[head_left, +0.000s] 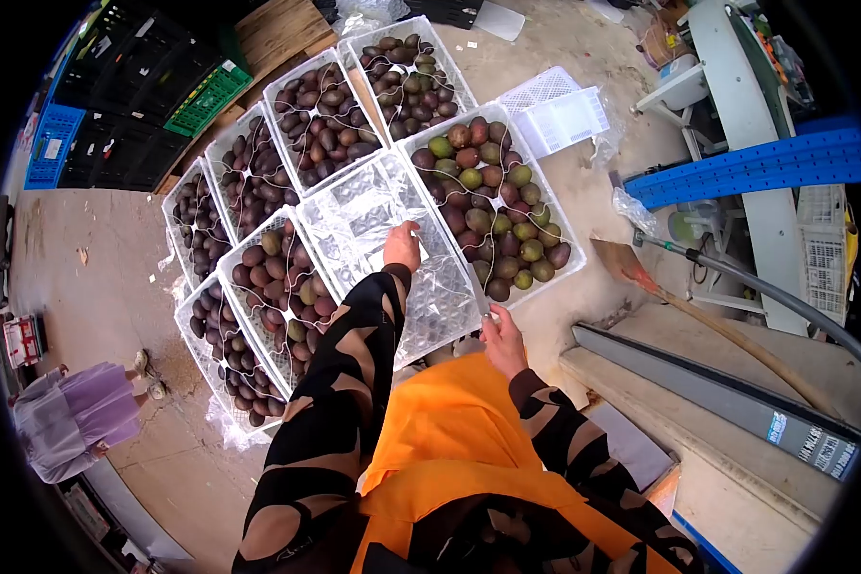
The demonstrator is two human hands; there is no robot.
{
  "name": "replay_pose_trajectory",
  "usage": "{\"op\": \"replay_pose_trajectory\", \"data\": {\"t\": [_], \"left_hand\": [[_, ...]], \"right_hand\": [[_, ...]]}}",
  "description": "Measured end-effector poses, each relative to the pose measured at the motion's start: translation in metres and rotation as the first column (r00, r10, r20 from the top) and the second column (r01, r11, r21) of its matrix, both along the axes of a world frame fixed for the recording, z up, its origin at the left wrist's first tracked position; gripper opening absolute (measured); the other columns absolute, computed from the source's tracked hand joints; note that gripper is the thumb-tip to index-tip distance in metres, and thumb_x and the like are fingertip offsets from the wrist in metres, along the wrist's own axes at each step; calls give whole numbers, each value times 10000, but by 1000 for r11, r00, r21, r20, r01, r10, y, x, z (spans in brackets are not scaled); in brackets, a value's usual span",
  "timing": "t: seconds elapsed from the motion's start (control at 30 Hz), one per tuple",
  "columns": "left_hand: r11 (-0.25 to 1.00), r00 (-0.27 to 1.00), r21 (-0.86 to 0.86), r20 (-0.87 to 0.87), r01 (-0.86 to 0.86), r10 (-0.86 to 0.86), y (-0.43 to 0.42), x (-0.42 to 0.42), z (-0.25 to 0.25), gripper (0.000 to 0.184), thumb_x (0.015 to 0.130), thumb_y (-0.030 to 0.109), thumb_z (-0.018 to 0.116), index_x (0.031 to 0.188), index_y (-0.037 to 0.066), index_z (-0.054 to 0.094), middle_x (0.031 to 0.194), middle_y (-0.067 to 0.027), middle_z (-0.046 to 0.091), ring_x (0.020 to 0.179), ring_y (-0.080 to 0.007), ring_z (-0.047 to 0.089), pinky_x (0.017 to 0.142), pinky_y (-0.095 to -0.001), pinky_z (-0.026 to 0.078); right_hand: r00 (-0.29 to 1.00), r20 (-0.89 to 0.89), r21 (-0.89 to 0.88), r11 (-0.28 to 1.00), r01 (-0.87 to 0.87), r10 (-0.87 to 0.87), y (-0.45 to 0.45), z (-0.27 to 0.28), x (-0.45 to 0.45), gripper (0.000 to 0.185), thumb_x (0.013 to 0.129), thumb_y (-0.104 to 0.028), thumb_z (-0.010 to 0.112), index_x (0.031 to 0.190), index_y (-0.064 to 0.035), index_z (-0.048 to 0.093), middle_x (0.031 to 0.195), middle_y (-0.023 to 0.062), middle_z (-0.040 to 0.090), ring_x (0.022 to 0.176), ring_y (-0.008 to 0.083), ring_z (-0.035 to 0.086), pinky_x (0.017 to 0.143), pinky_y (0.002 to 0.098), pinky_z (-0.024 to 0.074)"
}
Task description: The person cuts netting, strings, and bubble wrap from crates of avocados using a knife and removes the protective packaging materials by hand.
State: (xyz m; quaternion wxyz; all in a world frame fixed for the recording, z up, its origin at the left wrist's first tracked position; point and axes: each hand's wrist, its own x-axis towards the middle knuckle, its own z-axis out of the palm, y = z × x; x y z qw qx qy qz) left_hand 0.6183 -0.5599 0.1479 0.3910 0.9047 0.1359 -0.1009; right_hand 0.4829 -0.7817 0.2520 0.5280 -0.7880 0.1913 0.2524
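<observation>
In front of me stands a white crate lined with clear plastic film, which looks crinkled and shiny. My left hand reaches over its middle with curled fingers against the film; whatever they grip is hidden. At the crate's near right corner, my right hand has thumb and finger closed on the edge of the film. Just right of this crate is a white crate of oval fruit, purple-brown to green. Another fruit-filled crate adjoins it on the left. White cords lie across the fruit.
More white crates of dark fruit stand to the left and behind. Black crates are stacked at the far left. A white basket, a wooden-handled shovel and a blue beam are at right. A person is at lower left.
</observation>
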Motion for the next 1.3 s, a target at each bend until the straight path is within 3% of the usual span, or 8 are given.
{"op": "replay_pose_trajectory", "data": {"t": [0.1, 0.2, 0.3, 0.33, 0.5, 0.9, 1.17, 1.3], "left_hand": [[962, 923, 234, 319, 142, -214, 4, 42, -85, 442, 809, 30, 546, 1248, 77, 529, 1294, -169, 545, 1290, -379, 425, 1052, -469, 374], [884, 946, 462, 250, 70, -206, -1, 55, -77, 511, 823, 152, 613, 1319, 119, 495, 1288, -93, 517, 1213, -301, 475, 973, -462, 369], [784, 960, 553, -162, 281, -230, 1, 77, -63, 542, 819, 260, 671, 1327, 184, 495, 1160, -75, 541, 1113, -277, 497, 878, -443, 369], [780, 956, 563, -72, 274, -284, 5, 77, -60, 346, 801, 224, 670, 1142, 180, 628, 998, -67, 521, 1037, -243, 490, 850, -410, 351], [823, 933, 459, -39, 335, -359, 16, 86, -32, 155, 764, 270, 712, 866, 152, 708, 1022, -74, 518, 1051, -275, 468, 871, -417, 349], [920, 940, 318, 170, 231, -295, 37, 78, -28, 125, 771, 172, 708, 840, 67, 704, 982, -80, 550, 1009, -300, 488, 858, -377, 446], [912, 891, 128, 197, 390, -409, 97, 32, -56, 128, 834, 128, 633, 950, 83, 664, 1029, -77, 576, 1002, -292, 537, 839, -385, 478], [974, 925, 191, 334, 121, -180, 102, 64, -42, 193, 855, 79, 576, 1042, 84, 624, 1124, -72, 586, 1018, -303, 561, 857, -392, 479]], "right_hand": [[967, 187, -132, 980, -150, 173, -3, -43, 45, 398, 940, -236, 517, 1273, -21, 486, 884, 218, 652, 831, 388, 629, 754, 433, 485], [963, 181, -51, 980, -192, 198, 3, -70, 92, 404, 937, -229, 517, 1275, -10, 481, 909, 231, 654, 854, 409, 628, 754, 447, 486], [911, 269, -121, 949, -290, 313, 8, -80, 130, 378, 932, -219, 520, 1245, -9, 488, 940, 253, 648, 865, 439, 616, 741, 491, 475], [887, 286, -148, 931, -333, 363, 7, -75, 137, 375, 931, -217, 521, 1239, -7, 487, 944, 256, 647, 865, 444, 613, 739, 499, 472], [792, 319, -282, 850, -445, 520, 8, -71, 183, 368, 931, -218, 504, 1255, -43, 494, 981, 245, 645, 867, 425, 613, 753, 505, 477], [679, 55, -462, 621, -633, 732, 44, -79, 196, 379, 944, -222, 485, 1283, -52, 506, 846, 265, 645, 801, 441, 628, 718, 531, 487], [817, 281, -441, 824, -355, 503, 52, -53, 179, 377, 950, -196, 488, 1292, -37, 503, 990, 248, 652, 870, 425, 622, 750, 502, 482], [758, 249, -531, 740, -414, 603, 81, -67, 206, 386, 953, -213, 486, 1298, -41, 498, 999, 242, 652, 895, 418, 619, 772, 505, 475]]}}
